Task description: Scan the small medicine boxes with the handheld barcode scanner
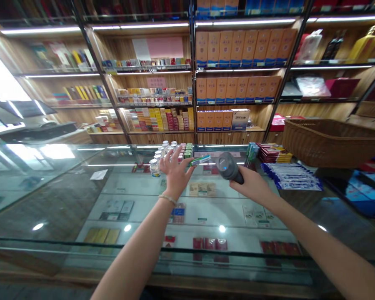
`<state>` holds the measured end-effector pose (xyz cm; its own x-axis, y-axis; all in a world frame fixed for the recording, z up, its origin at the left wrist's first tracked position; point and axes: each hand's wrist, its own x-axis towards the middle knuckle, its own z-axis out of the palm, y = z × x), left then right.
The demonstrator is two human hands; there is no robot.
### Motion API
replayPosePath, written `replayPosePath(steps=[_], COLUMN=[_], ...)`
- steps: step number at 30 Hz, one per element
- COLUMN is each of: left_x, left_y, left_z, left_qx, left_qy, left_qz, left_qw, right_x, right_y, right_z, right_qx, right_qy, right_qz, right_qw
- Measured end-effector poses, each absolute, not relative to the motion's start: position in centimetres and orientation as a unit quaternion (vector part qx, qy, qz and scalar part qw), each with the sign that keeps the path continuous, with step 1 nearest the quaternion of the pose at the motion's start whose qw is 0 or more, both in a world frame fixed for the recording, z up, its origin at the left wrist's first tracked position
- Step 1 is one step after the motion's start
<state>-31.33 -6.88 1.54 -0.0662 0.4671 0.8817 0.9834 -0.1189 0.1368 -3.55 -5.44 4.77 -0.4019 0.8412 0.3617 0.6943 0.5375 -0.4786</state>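
The counter (81,200) has a smooth glass top, which reflects the lamps as white spots. The slim pack (201,160) is narrow and long, with a green and white wrapper. The handheld device (227,167) is dark grey, with a rounded head and a thinner handle. At the right, the basket (331,143) has a brown woven texture, and near it lie flat blue and white packets (290,177).

The person's left hand (176,174) pinches the pack between thumb and forefinger, while the other fingers are spread apart. The right hand (254,184) has its fingers closed around the handle of the device.

The pack sticks out from the left fingertips toward the device's head, near it but apart. Beyond the left hand stand small clear bottles (155,167) with white caps.
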Motion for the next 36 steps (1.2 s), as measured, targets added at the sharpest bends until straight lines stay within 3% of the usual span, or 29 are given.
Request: replayPosePath(steps=[6,10,36], left_x=[-31.7,-31.8,-31.7], left_y=[-6.6,-6.6,-6.2], left_z=[1.3,1.3,1.0], left_qx=[-0.607,-0.600,-0.596], left_qy=[-0.604,-0.622,-0.612], left_qz=[-0.417,-0.411,-0.420], left_qw=[0.306,0.291,0.307], right_x=[-3.7,-4.4,-5.7], right_y=[-6.3,-7.6,-9.4], right_z=[5.4,4.9,5.1], right_qx=[-0.393,-0.368,-0.400], right_qy=[-0.806,-0.792,-0.809], right_qz=[0.338,0.415,0.373], right_qw=[0.285,0.254,0.214])
